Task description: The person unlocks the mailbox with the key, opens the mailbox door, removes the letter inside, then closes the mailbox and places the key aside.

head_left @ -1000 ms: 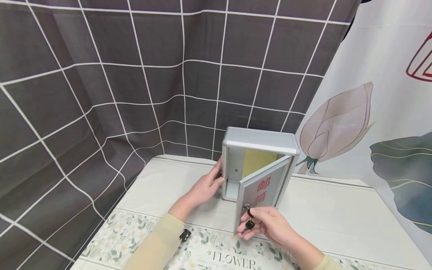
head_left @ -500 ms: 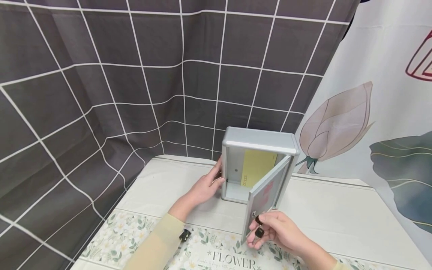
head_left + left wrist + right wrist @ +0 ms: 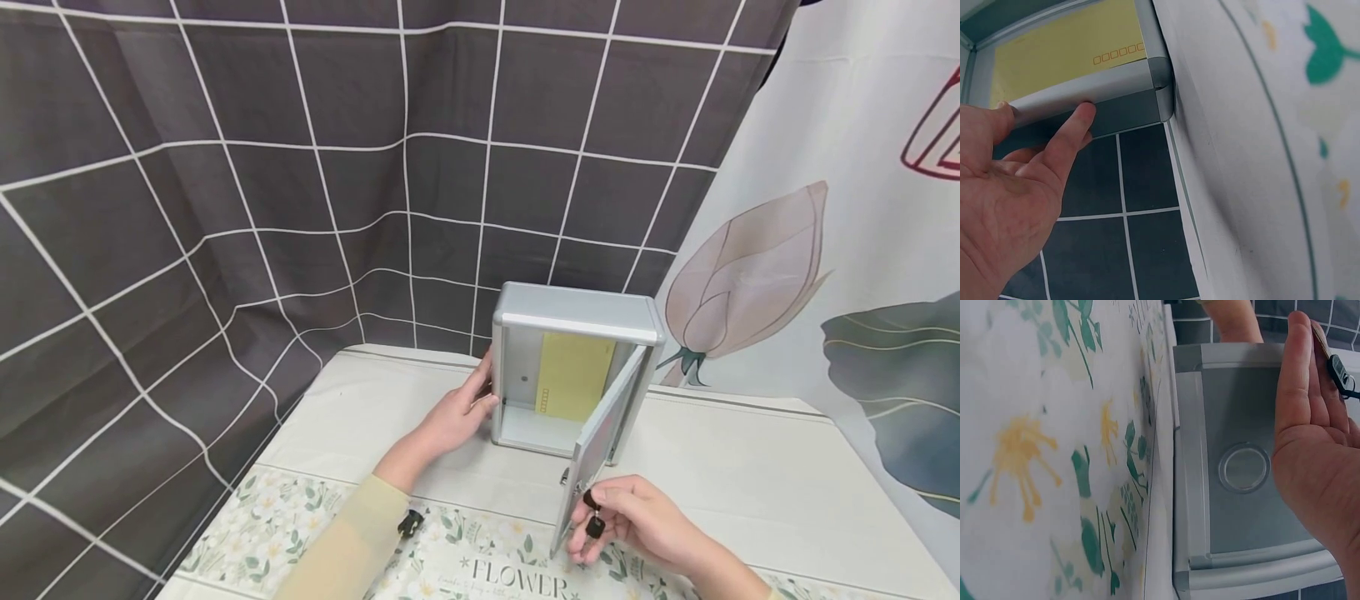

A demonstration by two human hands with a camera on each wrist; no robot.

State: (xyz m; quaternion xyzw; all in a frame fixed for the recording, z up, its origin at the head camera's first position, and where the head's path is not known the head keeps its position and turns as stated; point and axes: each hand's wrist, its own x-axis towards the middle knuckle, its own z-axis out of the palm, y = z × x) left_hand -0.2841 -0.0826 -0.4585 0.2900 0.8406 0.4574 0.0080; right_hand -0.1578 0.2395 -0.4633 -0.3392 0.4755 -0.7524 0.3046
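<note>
A silver metal mailbox [image 3: 577, 307] stands upright on the table, its door [image 3: 592, 450] swung outward on the right-hand side. Inside leans a yellow envelope [image 3: 573, 379] with a row of small printed boxes. My left hand [image 3: 450, 421] rests along the mailbox's left side; in the left wrist view its extended fingers [image 3: 1069, 137] touch the frame. At the door's free edge, my right hand [image 3: 633, 521] pinches a black-headed key [image 3: 592, 499] at the lock. A second black-headed key [image 3: 595, 527] dangles below it from a ring.
A floral cloth [image 3: 315, 508] with the word FLOWER covers the table's front. Dark gridded curtain [image 3: 420, 183] hangs close behind the mailbox, and a white flower-print curtain [image 3: 757, 275] is at the right. A small black object [image 3: 411, 522] sits at my left cuff.
My right hand has pulled the door further outward to the right by the key, showing more of the envelope. My left hand has stayed at the mailbox's side.
</note>
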